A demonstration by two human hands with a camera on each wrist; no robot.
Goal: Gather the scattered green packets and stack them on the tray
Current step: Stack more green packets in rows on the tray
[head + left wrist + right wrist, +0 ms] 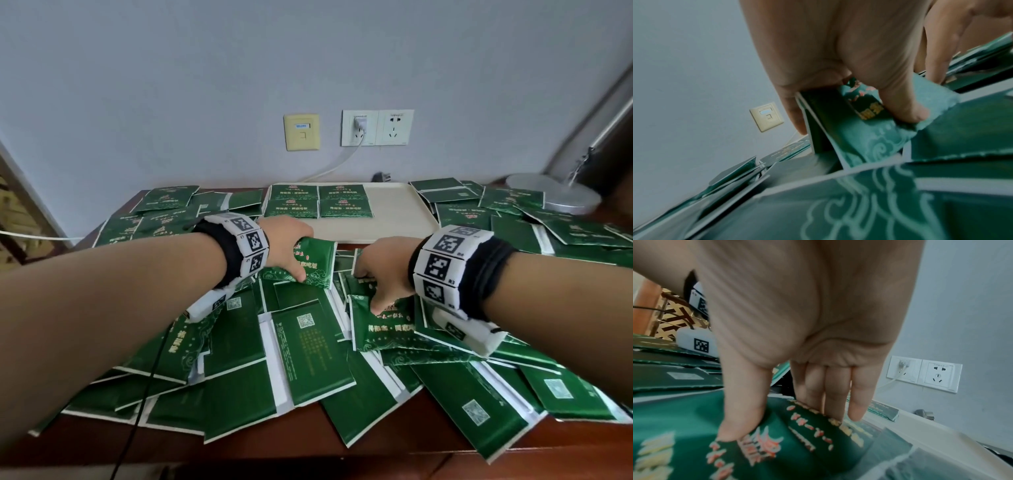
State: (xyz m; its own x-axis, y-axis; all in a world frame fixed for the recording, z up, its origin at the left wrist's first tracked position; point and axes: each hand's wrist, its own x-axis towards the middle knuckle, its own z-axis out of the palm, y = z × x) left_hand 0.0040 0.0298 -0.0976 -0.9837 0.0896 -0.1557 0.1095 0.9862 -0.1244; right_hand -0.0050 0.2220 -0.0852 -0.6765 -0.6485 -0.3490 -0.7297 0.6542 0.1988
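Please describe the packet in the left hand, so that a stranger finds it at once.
Find the cream tray by the wall; just before its near edge is the left hand. The green packet it grips is lifted and tilted, printed front showing, while the neighbours lie flat.

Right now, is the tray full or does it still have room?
Room left. The tray holds four packet stacks on its left side; its right half is bare.

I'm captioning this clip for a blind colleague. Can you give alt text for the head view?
Two bare hands pick green packets from a scattered pile on a wooden table: the left hand grips one packet, the right hand pinches another. Behind them, a beige tray holds four packets.
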